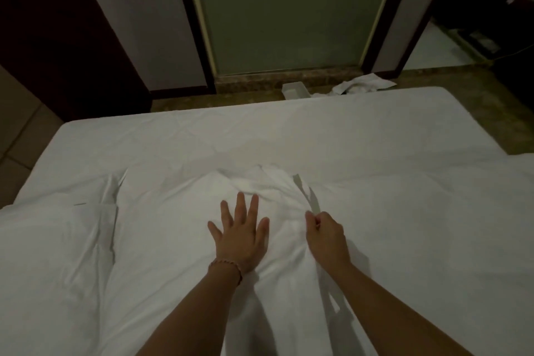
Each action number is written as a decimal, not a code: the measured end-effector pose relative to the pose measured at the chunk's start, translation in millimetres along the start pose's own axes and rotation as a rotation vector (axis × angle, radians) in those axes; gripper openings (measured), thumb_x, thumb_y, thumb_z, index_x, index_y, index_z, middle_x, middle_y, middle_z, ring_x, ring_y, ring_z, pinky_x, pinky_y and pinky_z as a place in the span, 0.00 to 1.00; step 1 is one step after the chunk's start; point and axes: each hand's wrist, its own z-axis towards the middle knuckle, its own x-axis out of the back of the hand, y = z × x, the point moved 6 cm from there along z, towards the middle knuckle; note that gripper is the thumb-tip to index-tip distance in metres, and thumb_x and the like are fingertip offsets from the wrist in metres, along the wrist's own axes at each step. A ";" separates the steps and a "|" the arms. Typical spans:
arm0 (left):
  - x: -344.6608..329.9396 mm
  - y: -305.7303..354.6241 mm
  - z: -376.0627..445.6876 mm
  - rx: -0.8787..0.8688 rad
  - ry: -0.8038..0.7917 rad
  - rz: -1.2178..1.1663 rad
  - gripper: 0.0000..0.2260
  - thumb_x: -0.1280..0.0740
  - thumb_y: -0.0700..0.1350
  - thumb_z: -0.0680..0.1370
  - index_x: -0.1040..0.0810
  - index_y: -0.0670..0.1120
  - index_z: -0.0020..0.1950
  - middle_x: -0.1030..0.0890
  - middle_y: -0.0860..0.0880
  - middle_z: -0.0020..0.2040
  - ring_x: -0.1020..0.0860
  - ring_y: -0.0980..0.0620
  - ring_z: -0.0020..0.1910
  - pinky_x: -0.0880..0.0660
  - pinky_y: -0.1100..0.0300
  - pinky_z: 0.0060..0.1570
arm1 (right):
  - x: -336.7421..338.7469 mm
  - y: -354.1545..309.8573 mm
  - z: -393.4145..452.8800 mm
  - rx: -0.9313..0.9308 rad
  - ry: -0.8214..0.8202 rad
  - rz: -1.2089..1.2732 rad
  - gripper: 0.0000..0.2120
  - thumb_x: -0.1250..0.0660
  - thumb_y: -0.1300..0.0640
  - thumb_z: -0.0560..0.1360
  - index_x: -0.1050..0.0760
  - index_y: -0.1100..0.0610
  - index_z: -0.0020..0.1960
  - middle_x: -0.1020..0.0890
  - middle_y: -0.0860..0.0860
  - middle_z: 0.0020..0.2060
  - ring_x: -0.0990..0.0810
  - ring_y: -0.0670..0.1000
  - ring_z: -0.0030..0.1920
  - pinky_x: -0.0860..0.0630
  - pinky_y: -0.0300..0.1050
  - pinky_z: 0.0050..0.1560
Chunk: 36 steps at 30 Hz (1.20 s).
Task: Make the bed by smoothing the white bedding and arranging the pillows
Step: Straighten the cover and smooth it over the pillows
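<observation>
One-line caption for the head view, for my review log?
Left hand presses flat on the white bedding while the right hand pinches a fold, pillow alongside.

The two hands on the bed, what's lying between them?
In the head view, only rumpled white bedding lies between the flat left hand and the right hand, which pinches a fold of it.

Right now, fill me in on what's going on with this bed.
A person is making the bed. The left hand lies flat with fingers spread on the white bedding, pressing it down. The right hand pinches a fold of that bedding beside it. The cloth is bunched and wrinkled just beyond the hands, while the far sheet looks fairly smooth. A pillow lies at the left. On the floor beyond the bed sit a crumpled white cloth and a small white box.
</observation>
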 end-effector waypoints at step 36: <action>27.0 -17.6 112.7 0.018 0.026 0.055 0.32 0.59 0.66 0.81 0.53 0.53 0.81 0.52 0.50 0.82 0.57 0.45 0.80 0.54 0.38 0.75 | -67.4 -109.6 151.5 0.092 -0.064 -0.459 0.19 0.46 0.45 0.84 0.28 0.59 0.61 0.22 0.57 0.57 0.20 0.59 0.57 0.27 0.48 0.50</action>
